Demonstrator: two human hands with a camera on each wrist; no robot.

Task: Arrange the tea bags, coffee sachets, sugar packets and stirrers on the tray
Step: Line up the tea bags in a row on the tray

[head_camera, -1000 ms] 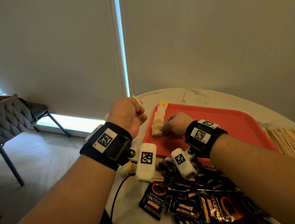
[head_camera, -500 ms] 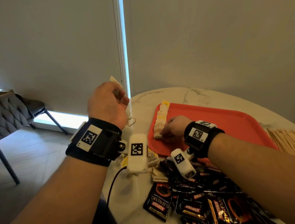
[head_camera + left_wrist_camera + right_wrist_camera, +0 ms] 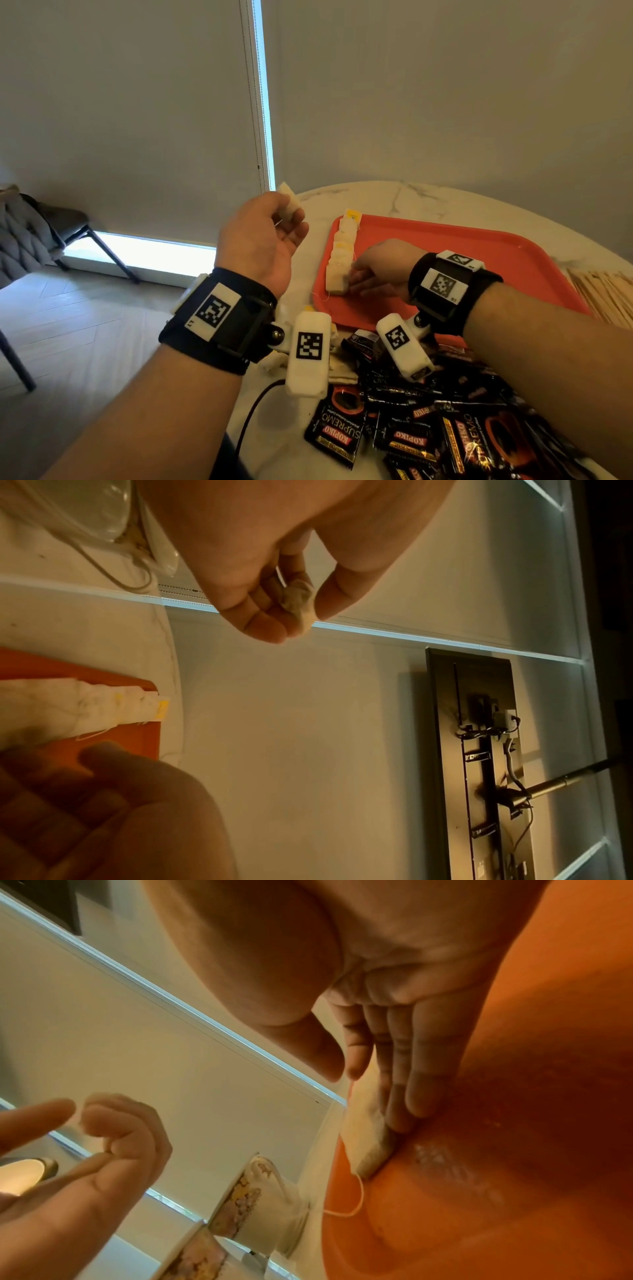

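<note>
While L hand (image 3: 263, 236) pinches tea bag (image 3: 289, 205), R hand (image 3: 380, 270) seemingly steadies row (image 3: 339, 260).

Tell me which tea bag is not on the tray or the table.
The tea bag pinched in the raised left hand is held in the air; the others lie in a row along the red tray.

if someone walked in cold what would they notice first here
The red tray on the marble table stands out, with a neat row of tea bags along its left edge that the right hand touches at the near end. The left hand is raised off the table's left edge, pinching another tea bag. Nearest the camera lies a heap of black coffee sachets.
</note>
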